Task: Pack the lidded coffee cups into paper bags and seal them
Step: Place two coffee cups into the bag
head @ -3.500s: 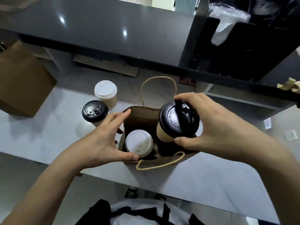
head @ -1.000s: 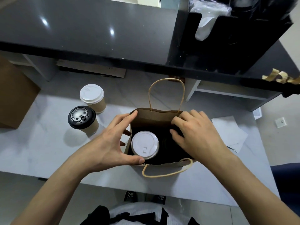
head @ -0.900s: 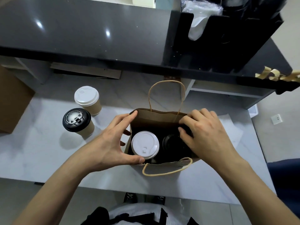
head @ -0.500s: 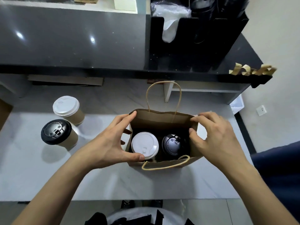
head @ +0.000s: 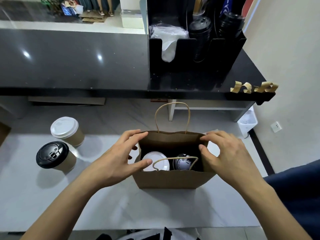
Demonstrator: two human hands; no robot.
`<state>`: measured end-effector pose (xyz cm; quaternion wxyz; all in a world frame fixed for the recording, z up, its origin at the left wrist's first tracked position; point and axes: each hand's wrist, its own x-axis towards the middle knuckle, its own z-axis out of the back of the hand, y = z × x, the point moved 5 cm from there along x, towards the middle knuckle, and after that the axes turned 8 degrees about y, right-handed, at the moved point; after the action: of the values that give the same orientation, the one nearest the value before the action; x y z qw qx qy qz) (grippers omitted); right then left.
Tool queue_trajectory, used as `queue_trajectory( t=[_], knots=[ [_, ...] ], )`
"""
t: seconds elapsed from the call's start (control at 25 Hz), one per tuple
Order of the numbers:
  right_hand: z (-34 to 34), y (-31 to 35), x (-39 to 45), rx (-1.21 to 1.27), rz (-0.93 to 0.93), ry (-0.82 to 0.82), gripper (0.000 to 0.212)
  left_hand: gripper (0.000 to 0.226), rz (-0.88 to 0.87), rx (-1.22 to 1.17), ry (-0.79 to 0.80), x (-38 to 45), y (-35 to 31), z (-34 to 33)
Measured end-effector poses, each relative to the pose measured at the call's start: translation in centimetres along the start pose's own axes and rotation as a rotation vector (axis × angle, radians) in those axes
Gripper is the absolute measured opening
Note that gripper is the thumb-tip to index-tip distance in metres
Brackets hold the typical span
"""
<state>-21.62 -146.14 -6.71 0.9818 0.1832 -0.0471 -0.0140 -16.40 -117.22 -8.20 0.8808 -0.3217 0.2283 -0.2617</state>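
A brown paper bag [head: 173, 178] with twine handles stands open on the white counter. Inside it sit a white-lidded cup [head: 158, 161] on the left and a black-lidded cup [head: 181, 164] on the right. My left hand [head: 119, 158] pinches the bag's left rim, thumb at the near side and fingers at the far corner. My right hand [head: 225, 153] pinches the right rim the same way. Left of the bag stand a black-lidded cup [head: 52, 155] and a white-lidded cup [head: 65, 127].
A dark raised counter [head: 78, 63] runs across the back, with a black organiser [head: 195, 73] holding stacked lids and napkins. Strips of kraft tape [head: 252, 87] hang at its right end. A wall lies to the right.
The black-lidded cup went into the bag and my right hand let go of it. That hand moved to the bag's right rim. The near handle flipped inward over the cups.
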Motion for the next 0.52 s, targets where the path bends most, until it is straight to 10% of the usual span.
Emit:
queue_trajectory(
  t=[0.52],
  knots=[
    [7.5,4.7,7.6,0.356,0.249,-0.106,0.009,0.044,-0.183,0.143,-0.156,3.6,-9.4,7.9]
  ],
)
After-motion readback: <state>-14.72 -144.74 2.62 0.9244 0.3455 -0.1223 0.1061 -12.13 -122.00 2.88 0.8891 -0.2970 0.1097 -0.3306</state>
